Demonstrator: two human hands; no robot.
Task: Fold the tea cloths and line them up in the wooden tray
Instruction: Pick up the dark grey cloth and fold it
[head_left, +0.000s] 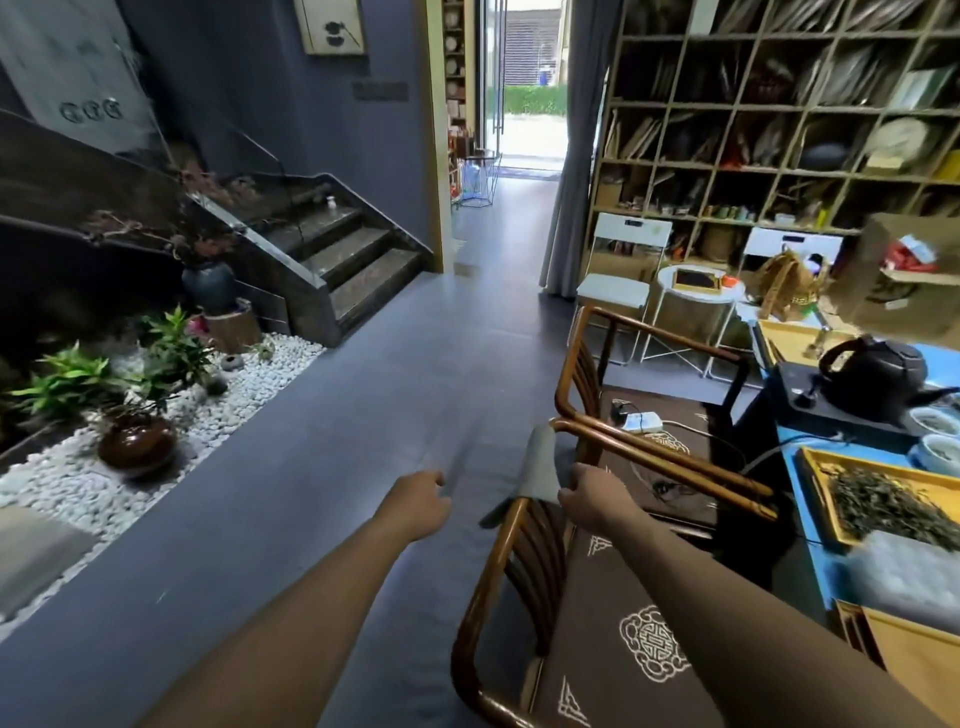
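Grey tiled floor (395, 395) running to an open doorway, daylight beyond. Dark stone stairs (343, 254) at left, above a bed of white pebbles (244, 400) with green plants and two dark pots. Tall wooden grid shelf (779, 114) at right, crammed with flat packets and boxes. Two white folding chairs (618, 260) and one small round white side table beneath it.

Two wooden armchairs (524, 561) in a row along a blue-topped table (800, 467), both with brown patterned seat cushions. One grey tea cloth (540, 467) draped over the near chair's top rail, hanging down its back.

Right hand (597, 493) at the cloth's edge on the rail, fingers curled, grip narrow; hold on the cloth not certain. Left hand (421, 499) out over bare floor just left of the cloth, fingers loosely curled, grip narrow, holding nothing visible.

On the table: one yellow tray (815, 467) heaped with dry tea leaves, one black kettle (872, 379) on a dark base, two small bowls beside it, contents blurred. One wooden tray (904, 654) at the lower right corner, only partly in view, interior not readable.
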